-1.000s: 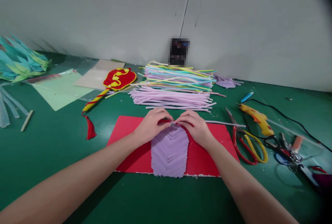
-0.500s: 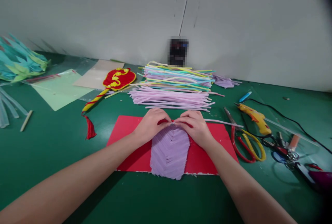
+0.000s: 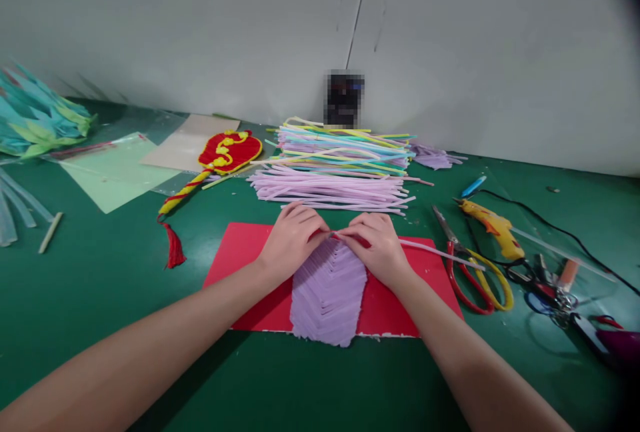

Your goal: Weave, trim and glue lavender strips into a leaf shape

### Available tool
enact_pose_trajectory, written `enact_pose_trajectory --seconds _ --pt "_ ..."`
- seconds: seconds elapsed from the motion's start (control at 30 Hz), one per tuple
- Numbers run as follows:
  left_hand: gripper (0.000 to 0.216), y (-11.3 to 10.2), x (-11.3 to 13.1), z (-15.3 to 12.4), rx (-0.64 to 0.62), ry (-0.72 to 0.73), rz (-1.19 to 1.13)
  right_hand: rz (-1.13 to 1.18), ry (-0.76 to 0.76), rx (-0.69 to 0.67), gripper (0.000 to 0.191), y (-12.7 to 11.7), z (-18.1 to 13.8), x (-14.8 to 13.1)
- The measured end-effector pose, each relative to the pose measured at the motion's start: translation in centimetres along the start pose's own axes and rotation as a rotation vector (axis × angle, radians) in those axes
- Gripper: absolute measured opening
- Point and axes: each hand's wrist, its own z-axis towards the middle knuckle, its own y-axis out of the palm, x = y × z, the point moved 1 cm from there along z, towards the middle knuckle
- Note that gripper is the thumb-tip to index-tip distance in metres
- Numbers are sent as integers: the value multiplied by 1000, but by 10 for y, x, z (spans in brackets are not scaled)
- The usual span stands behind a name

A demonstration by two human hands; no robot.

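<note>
Far left: a teal and green leafy bundle [image 3: 43, 115], cut off by the picture's edge; below it, translucent sticks [image 3: 23, 202], also cut off.
Plastic: a clear sleeve [image 3: 173, 182] lies by a pale green sheet [image 3: 113, 175]; whether the sheet is inside or beneath it, I cannot tell.
Ornament: a red and yellow fan shape [image 3: 230, 153] with a red tassel [image 3: 175, 249], partly over a beige sheet [image 3: 183, 142].
Left hand: the left hand [image 3: 300, 229] pinches the top end of the lilac chevron piece [image 3: 327, 299], its fingertips covering that end.
Centre: the chevron piece lies on a red board [image 3: 247, 239], its lower end past the near edge; forearms hide parts of the board.
Behind: lilac and mixed-colour stems [image 3: 333, 189] lie heaped before a dark upright object [image 3: 344, 100], pixelated, any lettering unreadable.
Right hand: the right hand [image 3: 375, 242] grasps a lilac stem [image 3: 440, 252], hiding its middle; the free end crosses the scissors [image 3: 467, 265].
Far right: a yellow glue gun [image 3: 493, 227], then a jumble of keys and tools [image 3: 563, 305], dim and hard to separate.
</note>
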Motion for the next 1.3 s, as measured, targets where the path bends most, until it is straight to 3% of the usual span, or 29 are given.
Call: enact_pose_trajectory --seconds 0.2,0.63,0.8,1.07,1.2,1.3 --pt "7 0 -4 2 -58 25 -136 47 -10 33 10 -3 0 6" --pt "9 -1 -2 1 -31 94 -240 270 -2 -15 11 -6 2 4" --pt "8 -3 -2 2 -60 53 -373 359 18 -43 13 -9 4 1" --pt "12 -3 -4 1 -192 65 -554 425 -39 -157 14 -10 1 -4" --pt "13 -4 -4 3 -124 6 -529 442 35 -141 14 -12 2 0" --pt "17 -4 -6 5 27 -151 -380 429 148 -76 13 -12 2 8"
